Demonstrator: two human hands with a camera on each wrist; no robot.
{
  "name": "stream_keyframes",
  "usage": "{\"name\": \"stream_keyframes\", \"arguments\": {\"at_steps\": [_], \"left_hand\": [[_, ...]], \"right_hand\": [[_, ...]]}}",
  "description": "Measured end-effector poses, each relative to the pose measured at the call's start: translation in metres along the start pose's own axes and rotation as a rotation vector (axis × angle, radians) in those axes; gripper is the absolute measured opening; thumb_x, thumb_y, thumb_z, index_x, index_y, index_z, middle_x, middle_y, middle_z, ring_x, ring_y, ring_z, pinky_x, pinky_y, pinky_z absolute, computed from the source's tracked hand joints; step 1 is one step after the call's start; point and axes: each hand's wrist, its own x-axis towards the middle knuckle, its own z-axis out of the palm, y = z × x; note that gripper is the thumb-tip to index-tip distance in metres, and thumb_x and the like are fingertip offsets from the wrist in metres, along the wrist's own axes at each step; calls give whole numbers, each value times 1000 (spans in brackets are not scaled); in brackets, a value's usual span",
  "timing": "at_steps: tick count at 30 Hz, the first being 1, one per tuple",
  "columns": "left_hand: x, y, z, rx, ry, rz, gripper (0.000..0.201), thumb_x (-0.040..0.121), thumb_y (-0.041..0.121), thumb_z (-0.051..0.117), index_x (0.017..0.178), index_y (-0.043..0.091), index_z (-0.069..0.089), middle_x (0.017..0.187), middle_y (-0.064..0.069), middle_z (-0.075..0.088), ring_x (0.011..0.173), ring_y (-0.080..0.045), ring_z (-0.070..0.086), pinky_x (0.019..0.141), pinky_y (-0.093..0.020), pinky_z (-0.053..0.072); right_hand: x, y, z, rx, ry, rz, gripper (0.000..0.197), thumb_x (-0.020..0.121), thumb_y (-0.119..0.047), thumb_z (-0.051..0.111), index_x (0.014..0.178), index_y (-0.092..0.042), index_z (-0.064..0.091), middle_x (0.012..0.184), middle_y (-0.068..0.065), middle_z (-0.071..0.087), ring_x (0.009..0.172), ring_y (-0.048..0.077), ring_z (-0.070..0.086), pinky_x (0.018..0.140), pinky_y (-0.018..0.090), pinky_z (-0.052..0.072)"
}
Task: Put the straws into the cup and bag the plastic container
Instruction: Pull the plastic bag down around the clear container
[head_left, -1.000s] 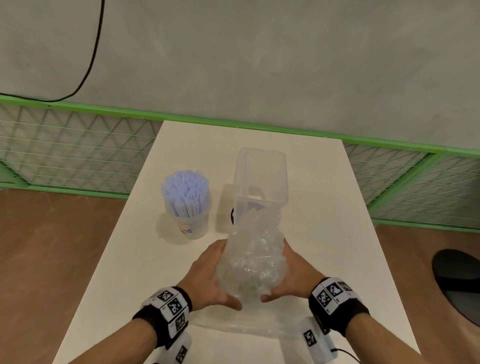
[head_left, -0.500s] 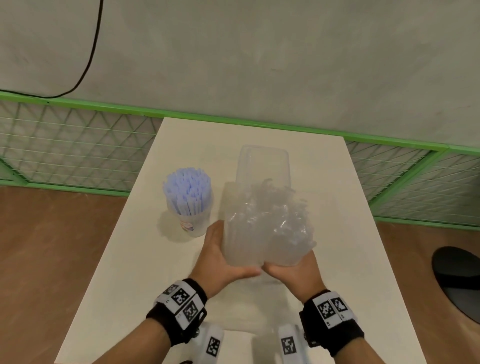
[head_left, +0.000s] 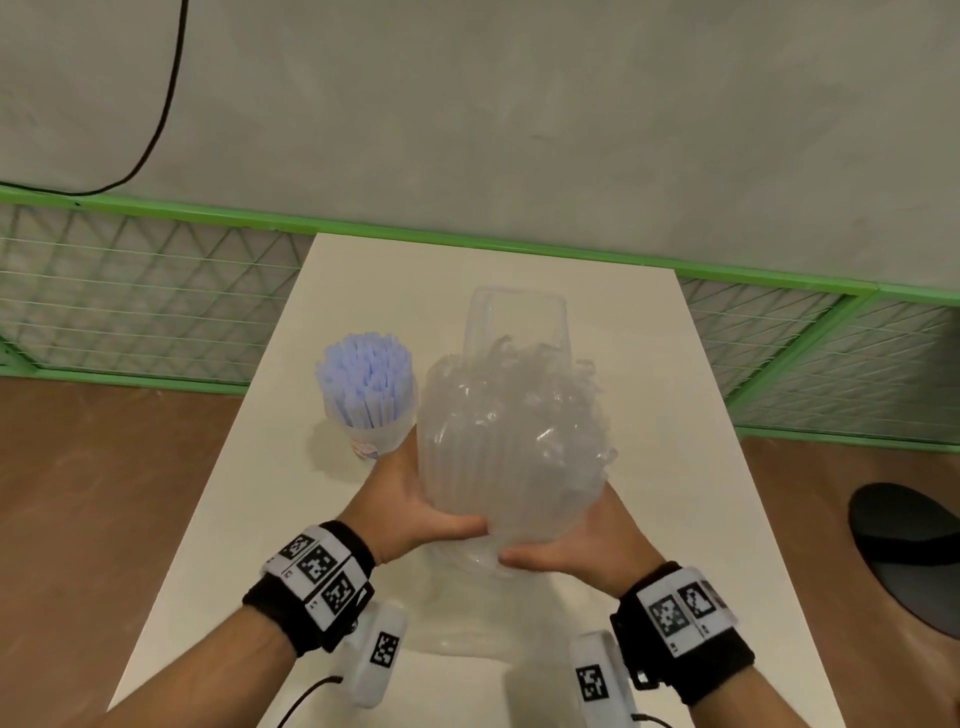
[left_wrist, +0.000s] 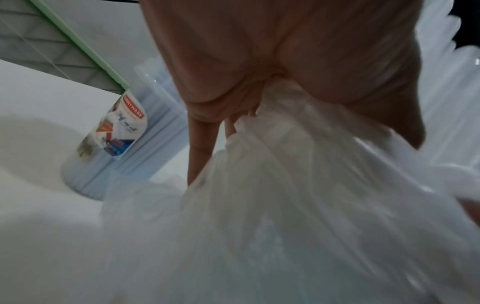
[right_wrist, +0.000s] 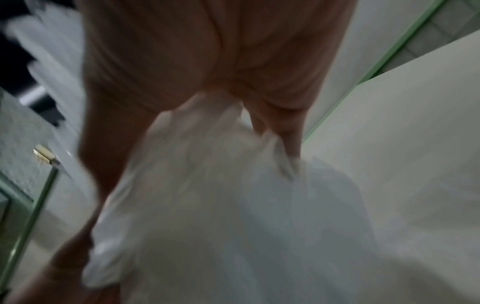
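Note:
A clear plastic bag is bunched up and held above the table between both hands. My left hand grips its left side, thumb across the front; my right hand grips its right side. Both wrist views show crumpled bag film gathered in the palms. Right behind the bag stands the tall clear plastic container, upright with an open top; only its upper part shows. Left of it a cup holds a bundle of pale blue straws.
The white table runs to a green-framed mesh fence and a grey wall. A black cable hangs at the upper left. A dark round object lies on the brown floor at the right.
Both hands have raised the bag from the table's near edge and carried it forward toward the container. The bag's mouth has spread wider and now covers the container's lower part.

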Motion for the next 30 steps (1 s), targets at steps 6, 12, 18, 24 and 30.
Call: {"name": "stream_keyframes", "arguments": {"at_steps": [6,12,18,24,30], "left_hand": [[-8,-32,7,-149,80,-64,79,62,0,88,130,10,50,118,3,69,113,-13,64,91,-21,52],[-18,-65,6,-9,-53,-204,97,51,27,97,134,27,46,118,19,65,113,4,59,96,-21,49],[-20,-79,21,-84,136,-247,85,50,24,97,123,35,53,111,22,68,107,5,62,87,-15,51],[-19,-79,16,-65,139,-192,84,54,16,95,121,39,50,111,33,64,106,12,59,84,-7,48],[-15,-85,10,-56,125,-284,82,52,21,96,124,23,58,105,11,72,95,7,66,77,-6,50]], "right_hand": [[7,23,30,87,202,11,92,47,-24,99,127,-11,55,112,-5,71,106,9,67,91,26,53],[12,65,53,-41,144,234,108,31,-61,94,126,-24,57,110,-12,71,104,4,66,91,34,56],[15,83,66,-61,159,260,114,27,-65,93,127,-28,53,114,-13,68,107,4,65,92,32,55],[17,74,68,-24,178,216,111,31,-55,96,128,-23,53,114,-13,68,107,-2,63,91,19,52],[7,43,42,-98,27,168,122,47,-39,98,145,-38,25,140,-17,47,130,-1,45,106,27,42]]}}
